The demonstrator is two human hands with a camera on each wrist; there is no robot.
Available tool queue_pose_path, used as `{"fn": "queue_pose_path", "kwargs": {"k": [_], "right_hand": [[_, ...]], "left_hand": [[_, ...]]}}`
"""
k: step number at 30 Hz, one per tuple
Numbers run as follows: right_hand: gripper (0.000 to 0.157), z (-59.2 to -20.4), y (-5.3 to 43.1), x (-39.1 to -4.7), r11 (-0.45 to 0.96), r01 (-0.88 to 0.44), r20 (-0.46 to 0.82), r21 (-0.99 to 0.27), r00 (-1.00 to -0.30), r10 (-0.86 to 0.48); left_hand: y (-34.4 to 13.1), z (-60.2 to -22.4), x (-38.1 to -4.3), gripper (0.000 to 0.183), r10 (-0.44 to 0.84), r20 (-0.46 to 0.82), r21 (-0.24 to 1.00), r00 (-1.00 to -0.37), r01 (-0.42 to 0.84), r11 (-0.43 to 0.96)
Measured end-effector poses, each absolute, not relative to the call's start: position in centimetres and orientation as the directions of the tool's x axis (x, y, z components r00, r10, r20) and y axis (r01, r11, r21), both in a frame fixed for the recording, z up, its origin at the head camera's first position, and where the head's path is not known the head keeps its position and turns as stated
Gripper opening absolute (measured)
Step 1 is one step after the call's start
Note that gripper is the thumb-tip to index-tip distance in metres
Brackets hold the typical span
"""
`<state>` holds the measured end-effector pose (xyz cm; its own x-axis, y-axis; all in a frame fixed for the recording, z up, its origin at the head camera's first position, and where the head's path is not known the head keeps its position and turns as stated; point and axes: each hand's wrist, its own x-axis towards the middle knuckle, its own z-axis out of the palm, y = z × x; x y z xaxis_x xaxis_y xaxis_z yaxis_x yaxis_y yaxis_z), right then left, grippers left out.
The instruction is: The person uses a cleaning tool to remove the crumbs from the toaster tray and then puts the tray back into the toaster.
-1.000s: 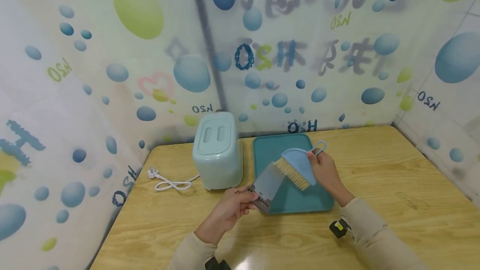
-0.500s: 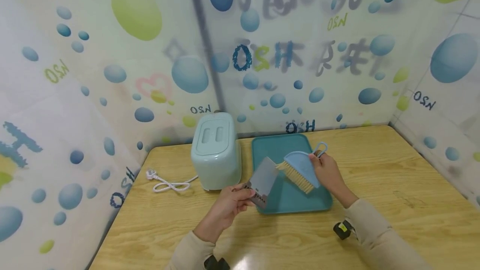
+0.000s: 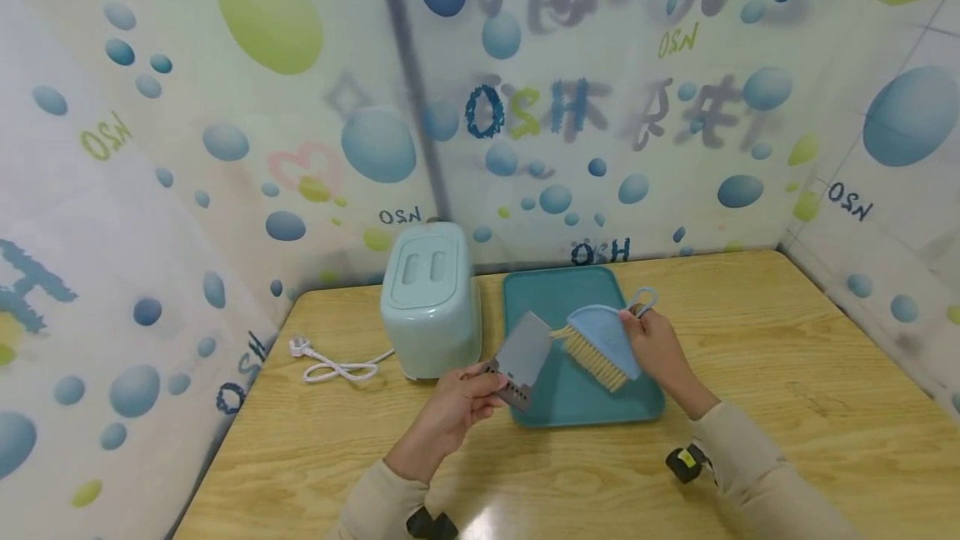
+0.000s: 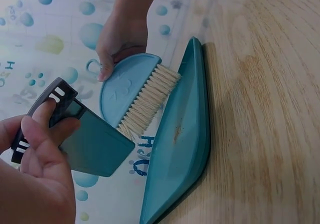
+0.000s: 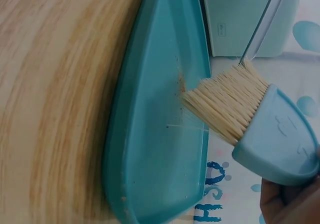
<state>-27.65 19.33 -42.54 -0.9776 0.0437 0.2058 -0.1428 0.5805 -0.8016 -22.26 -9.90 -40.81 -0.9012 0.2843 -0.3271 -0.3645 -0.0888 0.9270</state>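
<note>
In the head view my left hand (image 3: 457, 411) pinches a crumb tray (image 3: 527, 350), a flat shiny metal sheet with a dark slotted edge, tilted above the teal tray (image 3: 558, 283). My right hand (image 3: 663, 354) grips a light blue hand brush (image 3: 603, 336) with pale bristles. The outermost bristles (image 4: 131, 129) meet or nearly meet a corner of the metal sheet in the left wrist view; contact cannot be told for sure. Brown crumbs (image 5: 181, 84) lie on the teal tray beneath the brush. The right fingers are mostly hidden behind the brush.
A pale mint toaster (image 3: 431, 307) with a lid on top stands left of the teal tray. Its white cord and plug (image 3: 341, 367) lie at the left of the wooden table (image 3: 780, 340). A bubble-patterned wall covering (image 3: 652, 148) closes off the back and sides.
The crumb tray has shifted slightly left and tilted more steeply. The brush has slid a little down and right, its bristles passing from over the sheet to its corner. Both grips stay the same.
</note>
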Motion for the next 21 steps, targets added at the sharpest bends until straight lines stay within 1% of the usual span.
{"fn": "queue_pose_path", "kwargs": {"k": [5,8,16,19,21], "right_hand": [[0.032,-42.61,19.75,-28.04,0.566,-0.137,0.234,-0.813,-0.967,0.103],[0.031,-42.65,19.80,-28.14,0.557,-0.139,0.236,-0.819,-0.966,0.106],[0.032,-42.87,19.90,-27.87,0.569,-0.113,0.223,-0.814,-0.967,0.126],[0.031,-42.54,19.83,-27.87,0.550,-0.108,0.217,-0.828,-0.967,0.137],[0.032,-42.16,19.70,-27.79,0.516,-0.092,0.189,-0.852,-0.972,0.140]], "left_hand": [[-9.83,-40.82,-22.40,0.035,0.314,-0.324,0.925,-0.892,-0.368,-0.090],[-9.84,-40.86,-22.39,0.034,0.319,-0.322,0.925,-0.892,-0.368,-0.094],[-9.95,-41.03,-22.32,0.034,0.315,-0.338,0.917,-0.887,-0.385,-0.100],[-10.01,-41.03,-22.44,0.036,0.313,-0.333,0.918,-0.889,-0.381,-0.106],[-10.02,-40.99,-22.51,0.037,0.314,-0.330,0.919,-0.890,-0.379,-0.111]]}}
